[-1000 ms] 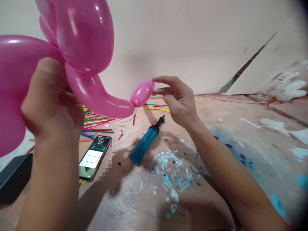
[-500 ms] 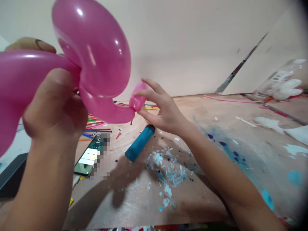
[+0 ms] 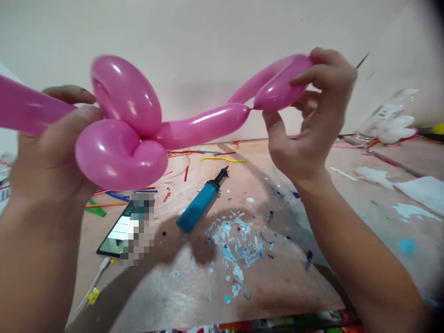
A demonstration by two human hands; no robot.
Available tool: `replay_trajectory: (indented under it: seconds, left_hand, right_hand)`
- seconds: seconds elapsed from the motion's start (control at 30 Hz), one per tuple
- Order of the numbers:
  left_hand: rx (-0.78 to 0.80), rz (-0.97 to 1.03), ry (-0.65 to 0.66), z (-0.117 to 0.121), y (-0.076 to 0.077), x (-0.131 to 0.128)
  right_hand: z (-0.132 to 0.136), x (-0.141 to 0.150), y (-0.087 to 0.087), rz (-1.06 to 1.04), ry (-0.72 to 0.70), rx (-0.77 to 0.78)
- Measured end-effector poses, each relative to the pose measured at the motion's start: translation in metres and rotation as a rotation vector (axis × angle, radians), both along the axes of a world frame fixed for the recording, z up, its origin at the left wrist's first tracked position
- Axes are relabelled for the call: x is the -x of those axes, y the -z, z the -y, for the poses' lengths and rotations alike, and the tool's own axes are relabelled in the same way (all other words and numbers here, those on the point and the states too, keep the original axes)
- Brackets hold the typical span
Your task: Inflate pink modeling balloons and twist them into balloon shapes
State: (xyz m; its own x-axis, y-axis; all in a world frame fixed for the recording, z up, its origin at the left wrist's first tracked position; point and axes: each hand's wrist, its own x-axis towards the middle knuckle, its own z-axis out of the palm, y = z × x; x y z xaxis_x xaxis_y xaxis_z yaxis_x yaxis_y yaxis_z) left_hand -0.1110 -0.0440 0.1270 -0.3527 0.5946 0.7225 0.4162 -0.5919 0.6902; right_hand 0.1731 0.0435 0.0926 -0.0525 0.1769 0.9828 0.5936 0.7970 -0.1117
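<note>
A long pink modelling balloon (image 3: pixel 204 126), twisted into several segments, stretches between my two hands above the table. My left hand (image 3: pixel 58 134) is wrapped round it at the left, behind two rounded loops bunched together; some of its fingers are hidden. From the loops a straight segment runs right to a thin twist. Beyond that twist, the fingers and thumb of my right hand (image 3: pixel 312 101) curl round the far segment, gripping its upper end. Another pink length slants behind that segment. Below the balloon, a blue balloon pump (image 3: pixel 199 206) with a black nozzle lies on the table.
A phone (image 3: pixel 116 231) with a white cable (image 3: pixel 93 284) lies at the left. Uninflated balloons, one yellow (image 3: pixel 224 159), are scattered near the wall. Blue paint flakes (image 3: pixel 236 240) mark the table (image 3: pixel 156 296). A clear plastic bag (image 3: pixel 388 113) and white balloons (image 3: pixel 397 130) sit at the back right.
My right hand has moved right and up, its fingers now closed on the far segment. The left hand has tilted the balloon so both loops show. The pump's nozzle has come into view.
</note>
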Motion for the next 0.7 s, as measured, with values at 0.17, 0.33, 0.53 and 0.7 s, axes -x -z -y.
replay_trajectory:
  seconds: [0.17, 0.33, 0.53, 0.7]
  left_hand:
    - [0.046, 0.018, -0.066, -0.008, 0.004, 0.006]
    - [0.247, -0.111, 0.036, -0.006, 0.025, 0.003]
    - [0.389, -0.266, 0.281, -0.005, 0.034, -0.021]
    - [0.481, -0.423, 0.311, -0.008, 0.029, -0.033]
  right_hand:
    - [0.017, -0.023, 0.016, 0.198, 0.124, -0.105]
    - [0.045, -0.017, 0.054, 0.587, 0.093, 0.142]
    - [0.076, -0.001, 0.046, 0.859, -0.065, 0.615]
    - [0.067, 0.009, 0.025, 0.719, -0.25, 0.679]
